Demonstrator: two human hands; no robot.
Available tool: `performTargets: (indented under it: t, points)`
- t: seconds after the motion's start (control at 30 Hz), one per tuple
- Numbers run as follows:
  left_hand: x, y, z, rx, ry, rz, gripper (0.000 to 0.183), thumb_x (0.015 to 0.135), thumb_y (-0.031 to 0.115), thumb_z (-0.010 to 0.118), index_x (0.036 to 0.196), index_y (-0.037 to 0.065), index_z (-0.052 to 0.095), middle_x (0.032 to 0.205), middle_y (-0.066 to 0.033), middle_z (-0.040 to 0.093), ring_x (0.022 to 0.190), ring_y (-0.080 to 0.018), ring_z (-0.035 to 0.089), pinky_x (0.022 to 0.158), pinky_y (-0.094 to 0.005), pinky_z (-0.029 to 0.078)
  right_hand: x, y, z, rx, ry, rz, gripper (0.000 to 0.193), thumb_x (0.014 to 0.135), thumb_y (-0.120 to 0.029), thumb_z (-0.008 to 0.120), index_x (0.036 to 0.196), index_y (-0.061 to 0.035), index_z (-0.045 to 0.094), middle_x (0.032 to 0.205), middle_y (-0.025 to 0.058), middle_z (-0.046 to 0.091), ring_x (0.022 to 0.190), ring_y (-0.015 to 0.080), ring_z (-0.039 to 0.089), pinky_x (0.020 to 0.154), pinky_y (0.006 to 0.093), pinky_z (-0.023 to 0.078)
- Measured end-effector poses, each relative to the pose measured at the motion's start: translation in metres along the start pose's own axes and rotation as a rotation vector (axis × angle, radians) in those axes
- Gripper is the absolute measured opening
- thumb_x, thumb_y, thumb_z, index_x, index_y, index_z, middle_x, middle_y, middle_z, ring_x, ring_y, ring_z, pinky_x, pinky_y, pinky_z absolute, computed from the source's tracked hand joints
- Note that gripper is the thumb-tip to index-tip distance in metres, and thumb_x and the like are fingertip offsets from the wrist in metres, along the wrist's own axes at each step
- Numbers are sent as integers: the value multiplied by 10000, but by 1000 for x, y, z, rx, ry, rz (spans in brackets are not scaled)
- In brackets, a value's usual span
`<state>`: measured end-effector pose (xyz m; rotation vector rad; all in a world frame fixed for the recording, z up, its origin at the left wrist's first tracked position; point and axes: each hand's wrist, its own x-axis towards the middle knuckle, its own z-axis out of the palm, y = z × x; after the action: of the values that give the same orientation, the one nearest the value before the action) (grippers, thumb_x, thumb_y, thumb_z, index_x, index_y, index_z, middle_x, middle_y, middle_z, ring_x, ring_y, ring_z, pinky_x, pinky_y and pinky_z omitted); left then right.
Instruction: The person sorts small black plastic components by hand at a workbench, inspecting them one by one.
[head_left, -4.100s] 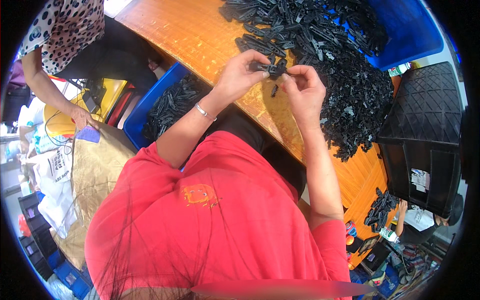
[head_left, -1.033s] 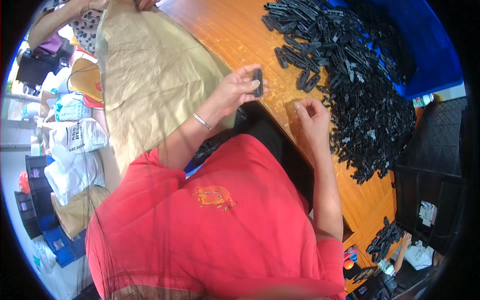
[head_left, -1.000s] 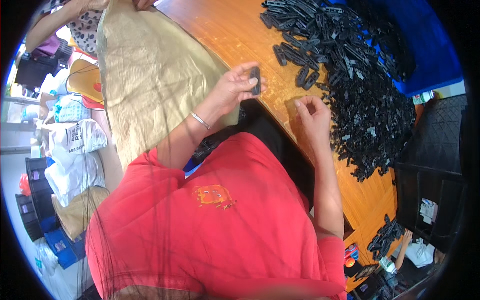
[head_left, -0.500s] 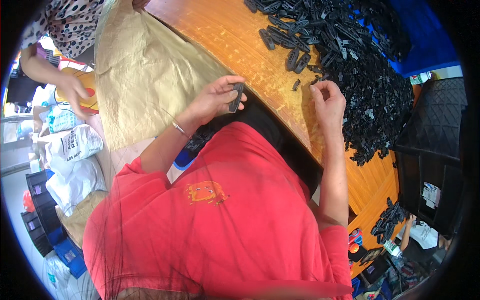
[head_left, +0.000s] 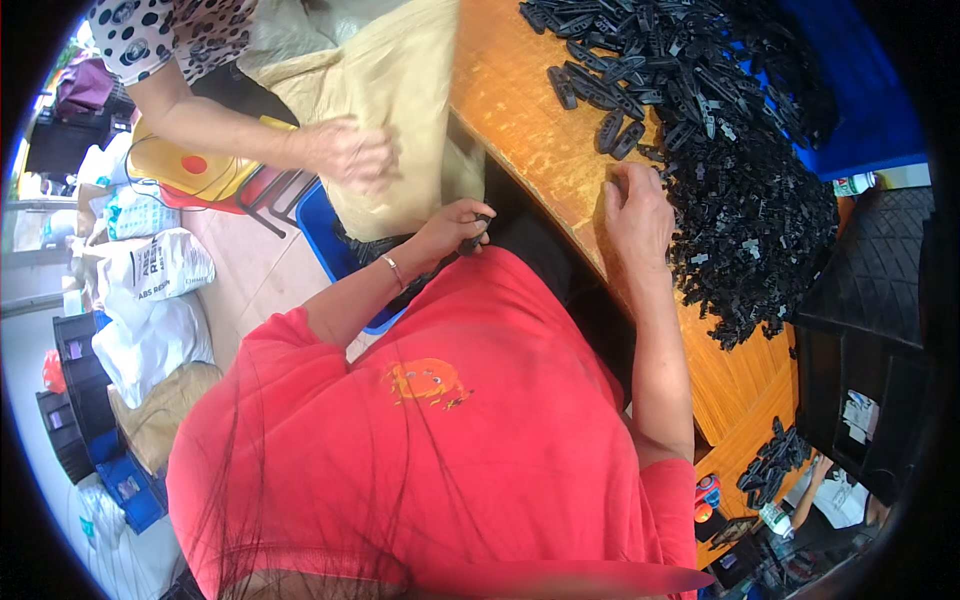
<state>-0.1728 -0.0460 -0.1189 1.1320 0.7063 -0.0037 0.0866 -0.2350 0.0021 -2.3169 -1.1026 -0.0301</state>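
Note:
My left hand (head_left: 450, 232) is closed round a small dark plastic part (head_left: 474, 238), held just above my lap beside the table's edge. The fingers cover much of the part. My right hand (head_left: 640, 218) rests over the wooden table (head_left: 530, 130) with its fingers bent down and close together. Whatever is between those fingertips, if anything, is hidden. Right beside it spreads a heap of tiny black pieces (head_left: 745, 240). Beyond that lies a pile of long black oval plastic parts (head_left: 640, 60), with a pair of them (head_left: 622, 138) just past my fingertips.
At the left a co-worker's hand (head_left: 350, 155) is at a tan sack (head_left: 415, 75) by the table's edge. A blue bin (head_left: 318, 225) stands below it. White bags (head_left: 160, 265) sit farther left. Black crates (head_left: 865, 270) stand at the right.
The tan sack has been drawn up and to the right, uncovering the blue bin and floor. The co-worker's arm has reached rightward. My left hand has dropped slightly; my right fingers have turned down.

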Motion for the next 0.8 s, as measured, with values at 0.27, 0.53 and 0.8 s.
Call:
performTargets:
  t: [0.27,0.53,0.8]
  points:
    - [6,-62,-55,225,167,-140,279,1056,69,597,1334,82,608,916,-57,698,731,-146,649,624,-286,517,-3,-1,-7,4,-70,-22,280,930,-150,785,1180,-117,663,1105,146,671,951,403,713,777,498,584]
    - [33,-89,-93,1108,605,395,349,952,154,712,1277,36,664,1119,-214,757,1050,-453,721,917,-546,563,-10,7,0,7,30,-82,248,907,-87,783,1142,-80,703,1056,166,696,892,415,719,777,486,589]
    - [5,156,54,843,41,793,86,1029,80,680,1064,13,722,906,-76,694,783,-137,673,743,-309,564,-11,8,-1,102,107,-117,177,924,-62,745,1094,-53,698,1038,163,711,914,403,716,791,477,582]
